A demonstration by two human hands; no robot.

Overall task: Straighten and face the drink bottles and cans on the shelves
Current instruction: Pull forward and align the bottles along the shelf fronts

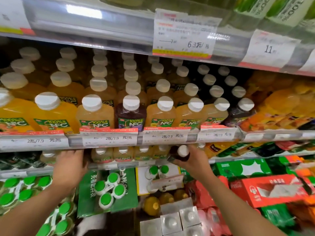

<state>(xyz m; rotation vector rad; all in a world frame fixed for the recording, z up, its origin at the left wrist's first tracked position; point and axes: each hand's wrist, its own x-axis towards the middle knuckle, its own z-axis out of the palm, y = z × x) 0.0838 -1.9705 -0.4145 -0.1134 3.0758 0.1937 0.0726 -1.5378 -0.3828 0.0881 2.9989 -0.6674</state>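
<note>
head view: a dark juice bottle (white cap) is being gripped by the curled fingers of the right hand, just below the price strip; the left hand is being reached under the shelf edge, its fingers hidden, grip untellable.

Shop, drinks aisle. Tiered shelves packed with rows of white-capped juice bottles, same label facing out. Price tags clipped along shelf edges, sale strips in red. Boxed multipacks stacked below.
</note>
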